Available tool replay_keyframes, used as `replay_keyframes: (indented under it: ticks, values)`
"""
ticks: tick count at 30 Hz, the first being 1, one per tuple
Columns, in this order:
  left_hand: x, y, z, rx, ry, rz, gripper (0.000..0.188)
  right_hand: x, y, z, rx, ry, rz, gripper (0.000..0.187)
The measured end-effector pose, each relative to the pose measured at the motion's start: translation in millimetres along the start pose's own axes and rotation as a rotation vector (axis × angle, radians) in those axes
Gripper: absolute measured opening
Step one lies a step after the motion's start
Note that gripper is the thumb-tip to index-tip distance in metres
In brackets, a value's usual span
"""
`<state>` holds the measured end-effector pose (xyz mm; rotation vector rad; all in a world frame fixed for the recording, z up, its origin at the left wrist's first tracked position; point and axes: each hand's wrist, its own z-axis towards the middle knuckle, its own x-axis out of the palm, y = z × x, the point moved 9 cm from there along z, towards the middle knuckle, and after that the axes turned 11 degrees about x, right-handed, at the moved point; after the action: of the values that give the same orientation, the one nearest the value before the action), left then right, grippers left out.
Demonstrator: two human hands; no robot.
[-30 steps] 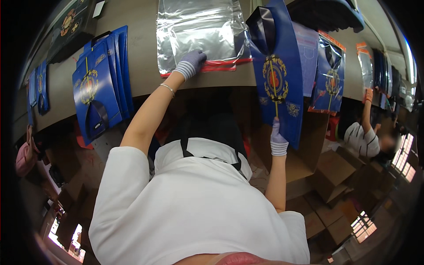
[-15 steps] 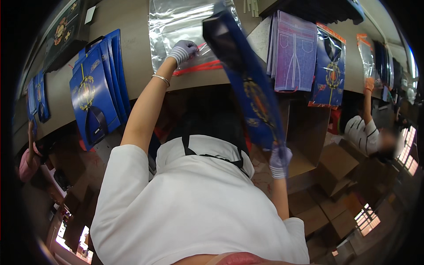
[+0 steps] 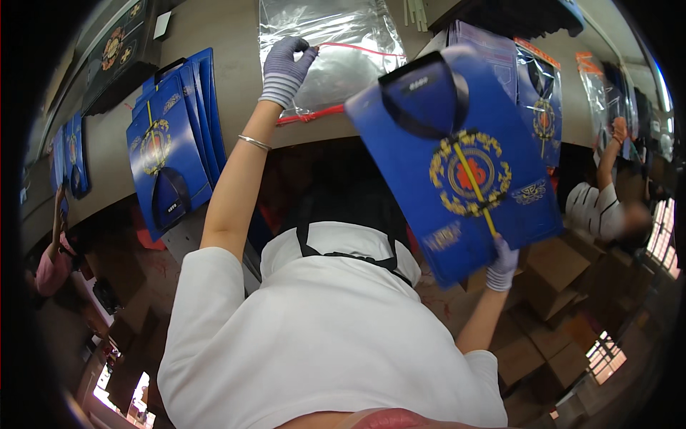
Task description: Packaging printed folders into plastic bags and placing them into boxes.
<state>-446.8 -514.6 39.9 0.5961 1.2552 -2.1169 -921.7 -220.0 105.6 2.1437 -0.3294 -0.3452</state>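
My left hand [image 3: 287,70], in a pale purple glove with a striped cuff, pinches the clear plastic bag [image 3: 339,89] near its red line. The bag lies flat among other clear bags on the table. Out to the right, my right hand [image 3: 503,264], gloved alike, grips the lower edge of a flat blue printed panel [image 3: 493,114]. That panel has a dark looped band at its top, a round gold-and-red emblem and a yellow strip down the middle. It is held up, tilted, in front of the table's edge and partly covers the stack behind it.
A fanned stack of similar blue panels [image 3: 153,150] overhangs the table edge at left. At right are denim-printed sheets [image 3: 482,44] and a bagged blue panel [image 3: 544,118]. A black box [image 3: 118,64] sits far left. Cardboard boxes [image 3: 554,275] stand below right. Co-workers are at both sides.
The blue panel has turned from nearly edge-on to face me and swung right with my right hand. My left hand has shifted slightly up and left along the clear bag.
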Motion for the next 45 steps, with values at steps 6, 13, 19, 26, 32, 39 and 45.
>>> replay_keyframes:
  ticks: [6, 13, 19, 26, 32, 39, 45]
  values:
    - [16, -19, -11, 0.162, 0.082, 0.092, 0.015, 26, -28, -15, 0.338, 0.128, -0.038, 0.040]
    - [25, -30, -41, 0.195, 0.153, 0.254, 0.010, 70, -94, 62, 0.169, 0.202, 0.133, 0.037]
    - [-1, 21, -93, -0.050, 0.137, 0.249, 0.012, 71, -96, 53, 0.181, 0.173, 0.287, 0.041]
    - [-12, -13, -101, 0.050, 0.049, 0.144, 0.010, 80, -121, 48, 0.211, 0.132, 0.443, 0.040]
    - [9, -59, -97, 0.106, 0.141, -0.187, 0.015, 110, -138, 50, 0.154, 0.129, 0.320, 0.030]
    - [92, 154, -170, -0.899, 0.077, -0.588, 0.031, 161, -240, 54, 0.967, 0.682, -0.191, 0.038]
    - [97, 139, -159, -0.979, 0.085, -0.613, 0.036, 181, -28, 212, -0.196, 0.174, -0.657, 0.022]
